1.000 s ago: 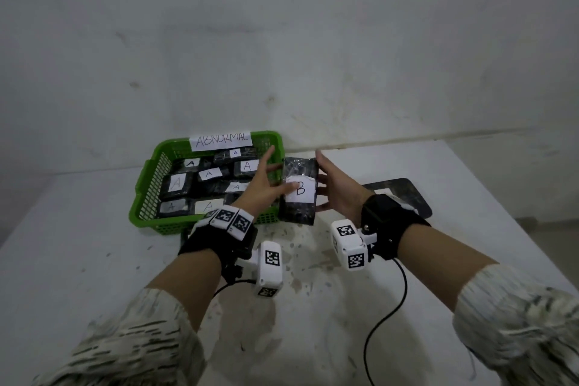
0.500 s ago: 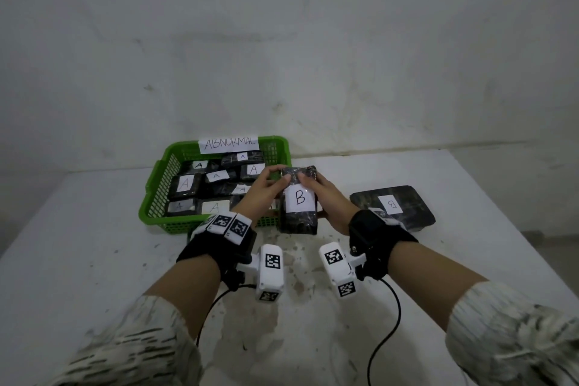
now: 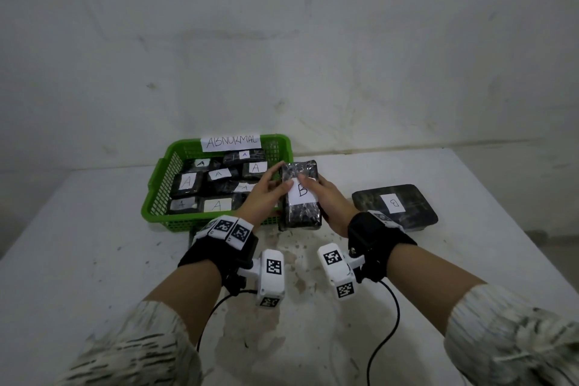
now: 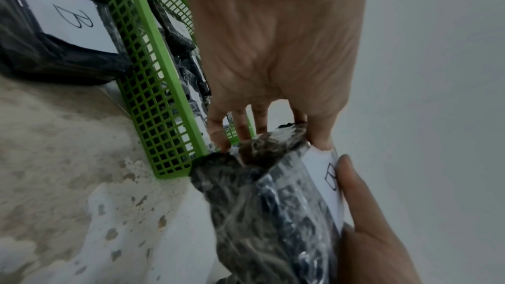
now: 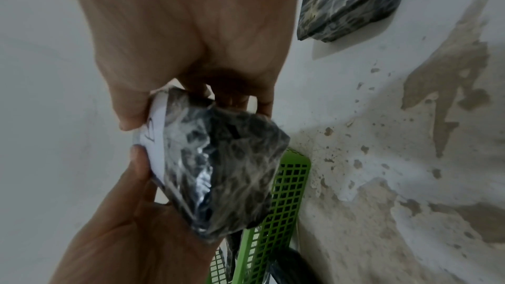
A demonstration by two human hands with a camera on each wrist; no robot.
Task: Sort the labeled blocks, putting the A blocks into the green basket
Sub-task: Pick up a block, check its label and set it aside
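A black plastic-wrapped block with a white B label [image 3: 301, 197] is held between both hands just right of the green basket [image 3: 158, 197]. My left hand [image 3: 283, 178] grips its left side, thumb on the label. My right hand [image 3: 315, 189] grips its right side, its thumb also on the label. The left wrist view shows the left hand [image 4: 273, 135] pinching the block's [image 4: 273, 213] end beside the basket wall [image 4: 153, 94]. In the right wrist view the right hand [image 5: 188, 111] clasps the block [image 5: 226, 170]. Several A blocks [image 3: 188, 182] lie in the basket.
A second B block [image 3: 394, 207] lies flat on the white table [image 3: 94, 260] to the right. Another B block [image 4: 54, 29] sits on the table close to the basket. A paper sign reading ABNORMAL [image 3: 231, 142] hangs on the basket's far rim. A wall stands behind.
Both hands went from flat fingers pressing the block's sides to thumbs curled over its label. The block has tilted so that its label faces up more.
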